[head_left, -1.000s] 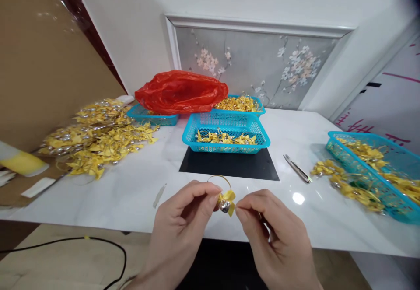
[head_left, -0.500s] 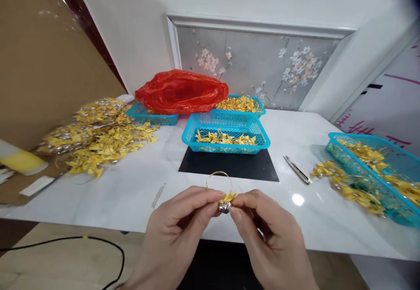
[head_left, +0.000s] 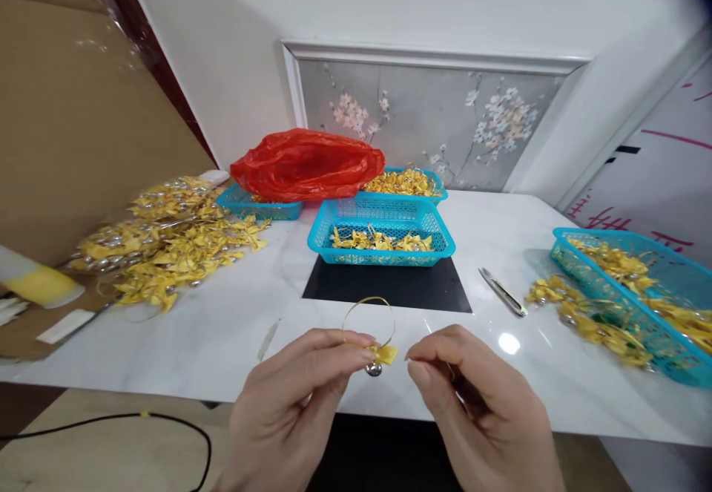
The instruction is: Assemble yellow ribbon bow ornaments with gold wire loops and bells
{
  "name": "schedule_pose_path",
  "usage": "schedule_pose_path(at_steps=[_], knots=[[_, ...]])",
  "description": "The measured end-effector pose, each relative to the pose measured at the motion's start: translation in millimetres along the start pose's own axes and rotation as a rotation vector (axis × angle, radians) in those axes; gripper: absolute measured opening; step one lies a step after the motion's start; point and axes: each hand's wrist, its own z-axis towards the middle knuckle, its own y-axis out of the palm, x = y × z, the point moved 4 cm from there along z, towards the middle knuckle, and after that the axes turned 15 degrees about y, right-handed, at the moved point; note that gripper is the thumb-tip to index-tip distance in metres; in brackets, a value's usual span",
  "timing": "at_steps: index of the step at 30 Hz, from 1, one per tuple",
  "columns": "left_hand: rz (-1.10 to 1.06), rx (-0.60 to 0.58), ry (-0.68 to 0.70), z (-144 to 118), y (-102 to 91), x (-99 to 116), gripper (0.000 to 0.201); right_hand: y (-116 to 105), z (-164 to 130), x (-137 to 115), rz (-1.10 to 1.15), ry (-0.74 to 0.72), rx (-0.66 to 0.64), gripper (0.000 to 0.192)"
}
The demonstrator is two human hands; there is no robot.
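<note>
My left hand (head_left: 294, 395) pinches a silver bell with a yellow ribbon bow (head_left: 383, 356), held just above the table's front edge. A thin gold cord loop stands up from the bow. My right hand (head_left: 472, 395) is a short way to the right, apart from the bell, with thumb and forefinger pressed together. A bit of gold strand shows by its curled fingers, but what the fingertips grip is too small to make out. Beyond the hands, a blue basket (head_left: 381, 256) with more yellow bows stands on a black mat (head_left: 383, 288).
Thread snips (head_left: 502, 293) lie right of the mat. At the right stands another blue basket (head_left: 589, 284), with belled bows (head_left: 589, 329) beside it. Bagged bows (head_left: 183, 247) are piled at the left. A red plastic bag (head_left: 305, 165) covers part of the baskets behind.
My right hand has drawn away to the right from the bell and bow. My left hand keeps hold of them, slightly lower and further left in view.
</note>
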Motion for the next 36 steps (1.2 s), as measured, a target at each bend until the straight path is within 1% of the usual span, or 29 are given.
schedule_pose_path(at_steps=[2, 4, 9, 11, 14, 20, 25, 30, 33, 36], knots=[[-0.001, 0.028, -0.123, 0, 1.5, -1, 0.035, 3, -2, 0, 0.027, 0.012, -0.017, 0.013], [-0.027, 0.046, -0.208, 0, 3.5, -1, 0.030, 8, -3, 1, 0.059, 0.025, -0.029, 0.011], [-0.074, 0.066, -0.272, 1, 5.8, 0, 0.026, 12, -2, 3, 0.090, 0.018, -0.044, 0.011], [-0.066, 0.061, -0.280, 1, 5.3, 1, 0.025, 12, -1, 4, 0.085, 0.031, -0.051, 0.011], [-0.051, 0.019, -0.259, 1, 4.8, 1, 0.026, 11, 0, 4, 0.085, 0.044, -0.057, 0.010], [-0.093, -0.008, -0.160, 3, 4.0, 4, 0.032, 12, -1, 3, 0.088, 0.050, -0.073, 0.009], [-0.094, 0.035, -0.222, 1, 4.8, 5, 0.031, 13, -1, 2, 0.115, 0.075, -0.085, 0.009], [-0.075, 0.035, -0.249, 1, 5.2, 4, 0.026, 10, -1, 3, 0.092, 0.053, -0.091, 0.009], [-0.056, 0.013, -0.273, 1, 4.3, 2, 0.022, 2, -1, 3, 0.071, 0.003, -0.038, 0.016], [-0.034, 0.013, -0.279, 0, 2.5, 1, 0.022, -5, -2, 6, 0.062, 0.034, -0.025, 0.022]])
